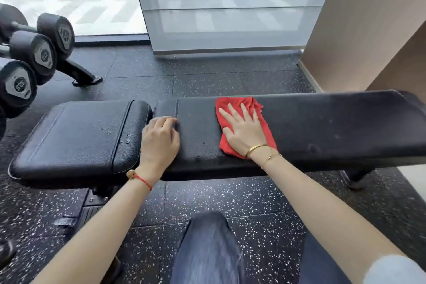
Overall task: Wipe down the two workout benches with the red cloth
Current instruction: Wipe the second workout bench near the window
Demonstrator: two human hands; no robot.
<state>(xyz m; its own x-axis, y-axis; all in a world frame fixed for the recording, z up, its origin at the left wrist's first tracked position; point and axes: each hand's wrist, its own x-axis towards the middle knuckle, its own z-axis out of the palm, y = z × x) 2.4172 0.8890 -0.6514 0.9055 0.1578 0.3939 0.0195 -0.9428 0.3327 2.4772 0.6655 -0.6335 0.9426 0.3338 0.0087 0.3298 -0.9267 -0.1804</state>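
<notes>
A black padded workout bench runs across the view, with a long back pad (322, 127) on the right and a shorter seat pad (76, 136) on the left. The red cloth (237, 104) lies crumpled on the long pad, left of its middle. My right hand (242, 129) lies flat on the cloth with straight, spread fingers, pressing it onto the pad. My left hand (160, 139) rests on the left end of the long pad, near the gap between the pads, fingers loosely curled and holding nothing. Only this one bench is in view.
A rack of black dumbbells (34, 53) stands at the left, its foot (85, 76) on the speckled rubber floor (230, 76). Behind the bench are a glass panel (226, 7) and a beige wall (368, 30) at right. My knee in jeans (207, 249) is below the bench.
</notes>
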